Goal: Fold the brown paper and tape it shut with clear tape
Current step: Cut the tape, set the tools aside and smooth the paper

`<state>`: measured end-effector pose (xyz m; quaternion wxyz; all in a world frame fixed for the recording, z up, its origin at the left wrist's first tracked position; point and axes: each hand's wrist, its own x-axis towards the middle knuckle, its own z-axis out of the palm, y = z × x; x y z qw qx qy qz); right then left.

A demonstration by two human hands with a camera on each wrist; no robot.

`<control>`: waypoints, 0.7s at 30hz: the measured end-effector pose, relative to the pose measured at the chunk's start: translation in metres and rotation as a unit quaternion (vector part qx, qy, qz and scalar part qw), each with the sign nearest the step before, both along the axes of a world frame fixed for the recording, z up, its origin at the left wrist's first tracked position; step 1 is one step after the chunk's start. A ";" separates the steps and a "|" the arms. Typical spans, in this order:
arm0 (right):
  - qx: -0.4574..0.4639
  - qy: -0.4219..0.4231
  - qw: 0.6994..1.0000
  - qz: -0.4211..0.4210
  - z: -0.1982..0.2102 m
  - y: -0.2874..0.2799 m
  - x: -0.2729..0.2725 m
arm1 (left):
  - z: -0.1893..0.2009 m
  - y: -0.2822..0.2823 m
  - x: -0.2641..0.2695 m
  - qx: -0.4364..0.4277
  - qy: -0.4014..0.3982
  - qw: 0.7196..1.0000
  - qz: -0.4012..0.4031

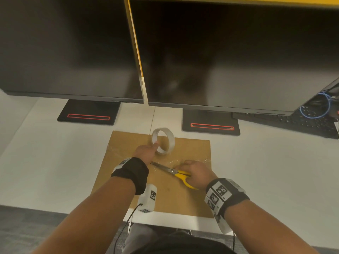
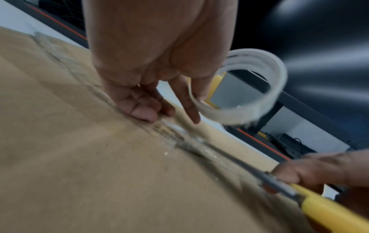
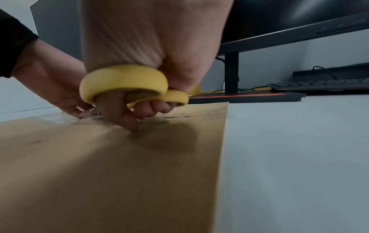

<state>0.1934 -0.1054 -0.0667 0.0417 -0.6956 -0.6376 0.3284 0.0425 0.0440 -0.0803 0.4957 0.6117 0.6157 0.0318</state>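
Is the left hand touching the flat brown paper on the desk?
Touching. The left wrist view shows the left hand's curled fingertips pressing on the brown paper.

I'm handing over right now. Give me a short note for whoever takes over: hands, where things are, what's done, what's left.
Left hand: holds the clear tape roll upright over the paper, other fingers pressing down on the taped seam.
Right hand: grips the yellow-handled scissors, blades pointing left at the tape strip; a fingertip touches the paper.
Brown paper: lies flat and folded on the white desk, in front of the monitors.
Done: fold made, clear tape laid across the seam.
Left: likely cut the strip free of the roll, smooth it, set down the tools.
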 end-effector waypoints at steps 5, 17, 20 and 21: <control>0.007 0.008 1.000 -0.004 -0.001 0.000 0.003 | 0.001 0.001 0.000 -0.002 0.008 1.000 -0.002; 0.003 0.064 0.977 -0.201 -0.003 -0.029 0.051 | 0.007 -0.004 0.006 0.066 -0.023 0.997 0.016; 0.008 0.083 0.964 -0.251 -0.002 -0.037 0.057 | 0.018 -0.013 0.019 0.098 -0.022 0.994 -0.045; 0.011 0.083 0.959 -0.272 -0.002 -0.039 0.058 | 0.021 -0.017 0.025 0.092 -0.030 0.993 -0.064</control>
